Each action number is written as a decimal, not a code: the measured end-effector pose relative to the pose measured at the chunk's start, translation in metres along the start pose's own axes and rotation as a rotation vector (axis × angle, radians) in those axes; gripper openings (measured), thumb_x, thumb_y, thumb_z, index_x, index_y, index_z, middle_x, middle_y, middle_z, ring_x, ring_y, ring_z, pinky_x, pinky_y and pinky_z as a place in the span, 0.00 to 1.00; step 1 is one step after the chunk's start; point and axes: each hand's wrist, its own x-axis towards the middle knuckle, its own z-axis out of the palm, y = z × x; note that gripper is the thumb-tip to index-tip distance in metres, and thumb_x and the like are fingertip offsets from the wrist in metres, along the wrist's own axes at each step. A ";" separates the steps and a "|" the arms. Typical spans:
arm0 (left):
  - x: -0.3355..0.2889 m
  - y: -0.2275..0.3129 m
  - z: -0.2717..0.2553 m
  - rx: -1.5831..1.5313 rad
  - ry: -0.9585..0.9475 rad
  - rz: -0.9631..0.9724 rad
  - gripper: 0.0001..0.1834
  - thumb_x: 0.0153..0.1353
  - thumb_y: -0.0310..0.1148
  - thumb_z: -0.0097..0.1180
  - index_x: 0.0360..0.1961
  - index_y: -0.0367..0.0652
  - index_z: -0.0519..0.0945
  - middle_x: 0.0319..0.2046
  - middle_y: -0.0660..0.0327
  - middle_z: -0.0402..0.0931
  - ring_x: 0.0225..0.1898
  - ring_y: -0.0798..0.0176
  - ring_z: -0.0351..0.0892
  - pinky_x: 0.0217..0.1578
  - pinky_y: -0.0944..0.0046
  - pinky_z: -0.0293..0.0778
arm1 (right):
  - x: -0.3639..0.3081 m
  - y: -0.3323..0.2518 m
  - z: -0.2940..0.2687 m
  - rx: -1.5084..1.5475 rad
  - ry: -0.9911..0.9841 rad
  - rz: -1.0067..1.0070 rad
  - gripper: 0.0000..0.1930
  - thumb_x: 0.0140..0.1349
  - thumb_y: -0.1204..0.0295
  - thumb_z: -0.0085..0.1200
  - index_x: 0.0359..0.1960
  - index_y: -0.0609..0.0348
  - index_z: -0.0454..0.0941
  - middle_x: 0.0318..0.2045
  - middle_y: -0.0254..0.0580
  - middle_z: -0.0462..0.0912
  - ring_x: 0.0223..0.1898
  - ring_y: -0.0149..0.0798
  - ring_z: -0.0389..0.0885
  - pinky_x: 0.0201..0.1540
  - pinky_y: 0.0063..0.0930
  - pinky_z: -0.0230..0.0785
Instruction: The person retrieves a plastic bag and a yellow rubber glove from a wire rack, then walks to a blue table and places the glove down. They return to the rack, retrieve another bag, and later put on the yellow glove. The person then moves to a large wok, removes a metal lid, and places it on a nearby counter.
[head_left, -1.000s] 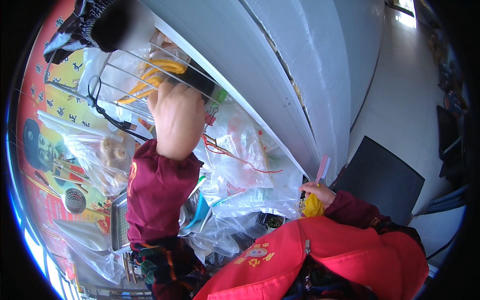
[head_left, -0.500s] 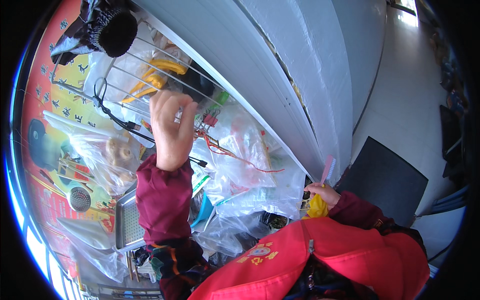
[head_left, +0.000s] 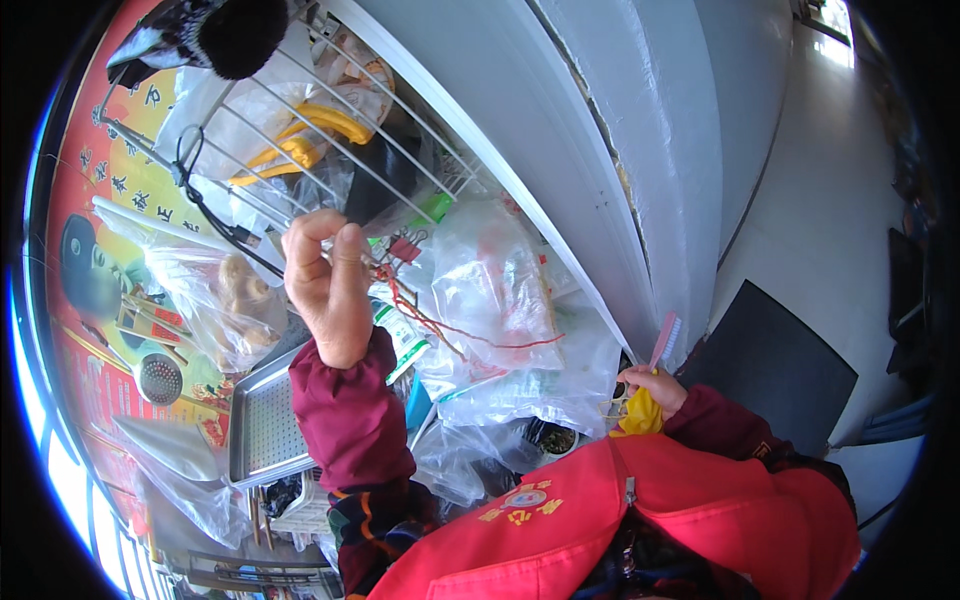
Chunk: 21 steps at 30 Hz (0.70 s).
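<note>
- Fingers of the left hand [head_left: 330,290] pinch beneath a white wire rack [head_left: 140,143]; any grip is unclear.
- Thin red cord [head_left: 432,326], just lower right, runs rightward.
- Right hand [head_left: 662,392], farther, clasps a pink bristle brush [head_left: 663,342].

I have a wire rack [head_left: 464,178] in view, with a dark cloth [head_left: 243,36] with a ribbed cuff at its upper end and a black cable [head_left: 207,208] looped at its side bar. Yellow handles [head_left: 338,122] show through the wires; whether they rest on it, I can't tell.
</note>
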 end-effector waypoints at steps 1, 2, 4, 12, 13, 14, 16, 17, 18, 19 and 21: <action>0.000 -0.001 0.002 -0.065 -0.053 0.028 0.01 0.57 0.22 0.49 0.29 0.38 0.71 0.30 0.66 0.62 0.22 0.77 0.62 0.17 0.78 0.58 | 0.000 0.000 0.001 -0.013 0.012 0.001 0.08 0.54 0.68 0.54 0.31 0.58 0.74 0.21 0.31 0.72 0.21 0.28 0.72 0.24 0.20 0.66; 0.000 -0.003 0.003 -0.105 -0.063 -0.004 0.01 0.58 0.22 0.49 0.29 0.38 0.71 0.29 0.65 0.64 0.18 0.77 0.62 0.17 0.77 0.59 | 0.000 0.000 0.002 -0.018 0.009 -0.010 0.08 0.54 0.68 0.54 0.31 0.58 0.74 0.21 0.31 0.72 0.21 0.28 0.72 0.24 0.20 0.66; 0.000 -0.007 0.010 -0.191 -0.102 -0.027 0.01 0.58 0.23 0.49 0.30 0.37 0.71 0.27 0.64 0.66 0.17 0.76 0.64 0.18 0.76 0.60 | 0.002 0.001 0.002 -0.010 -0.002 -0.019 0.08 0.54 0.68 0.54 0.31 0.58 0.74 0.21 0.31 0.72 0.20 0.27 0.72 0.24 0.20 0.66; 0.002 -0.017 0.027 -0.305 -0.104 0.028 0.01 0.59 0.23 0.48 0.30 0.37 0.70 0.26 0.62 0.68 0.17 0.73 0.68 0.20 0.76 0.64 | -0.004 -0.001 -0.002 0.006 0.032 -0.015 0.08 0.55 0.67 0.54 0.31 0.58 0.76 0.20 0.30 0.72 0.20 0.27 0.71 0.23 0.20 0.66; 0.002 -0.017 0.027 -0.310 -0.103 0.027 0.01 0.59 0.23 0.47 0.29 0.38 0.70 0.26 0.62 0.68 0.17 0.73 0.68 0.20 0.76 0.64 | -0.005 -0.002 -0.002 0.007 0.033 -0.016 0.08 0.54 0.67 0.54 0.31 0.58 0.76 0.20 0.30 0.72 0.20 0.27 0.72 0.23 0.20 0.66; 0.002 -0.016 0.027 -0.307 -0.102 0.024 0.02 0.59 0.23 0.47 0.29 0.38 0.70 0.26 0.62 0.68 0.17 0.73 0.68 0.20 0.76 0.64 | -0.005 -0.003 -0.002 0.006 0.033 -0.017 0.08 0.54 0.67 0.54 0.31 0.58 0.76 0.20 0.30 0.72 0.20 0.27 0.72 0.23 0.21 0.66; 0.001 -0.015 0.026 -0.235 -0.109 -0.005 0.02 0.58 0.22 0.48 0.29 0.38 0.70 0.25 0.62 0.68 0.19 0.72 0.67 0.22 0.75 0.64 | -0.004 -0.004 -0.003 0.004 0.029 -0.018 0.08 0.54 0.67 0.54 0.31 0.57 0.76 0.20 0.30 0.72 0.20 0.27 0.72 0.23 0.21 0.66; 0.001 -0.014 0.025 -0.194 -0.112 -0.021 0.02 0.57 0.22 0.48 0.29 0.38 0.70 0.25 0.63 0.67 0.20 0.72 0.67 0.23 0.74 0.64 | -0.003 -0.004 -0.003 0.002 0.026 -0.019 0.08 0.54 0.67 0.54 0.31 0.57 0.76 0.20 0.30 0.72 0.20 0.27 0.72 0.23 0.21 0.66; 0.001 -0.013 0.025 -0.072 -0.097 0.014 0.02 0.56 0.21 0.49 0.28 0.37 0.70 0.25 0.63 0.67 0.22 0.71 0.67 0.24 0.73 0.64 | -0.002 -0.003 -0.004 0.000 0.022 -0.019 0.08 0.54 0.67 0.54 0.31 0.57 0.76 0.20 0.30 0.72 0.20 0.27 0.72 0.24 0.21 0.66; 0.001 -0.012 0.026 0.050 -0.079 0.047 0.02 0.55 0.21 0.50 0.28 0.37 0.70 0.25 0.62 0.67 0.23 0.70 0.66 0.26 0.72 0.63 | -0.001 -0.003 -0.004 -0.001 0.018 -0.014 0.08 0.54 0.67 0.54 0.31 0.57 0.76 0.21 0.30 0.72 0.20 0.27 0.72 0.24 0.21 0.66; 0.001 -0.008 0.029 0.211 -0.064 0.122 0.04 0.52 0.20 0.52 0.30 0.36 0.72 0.25 0.61 0.67 0.26 0.66 0.65 0.29 0.69 0.63 | 0.000 -0.002 -0.005 0.001 0.011 -0.010 0.08 0.55 0.67 0.54 0.31 0.57 0.75 0.21 0.30 0.72 0.21 0.27 0.72 0.24 0.21 0.66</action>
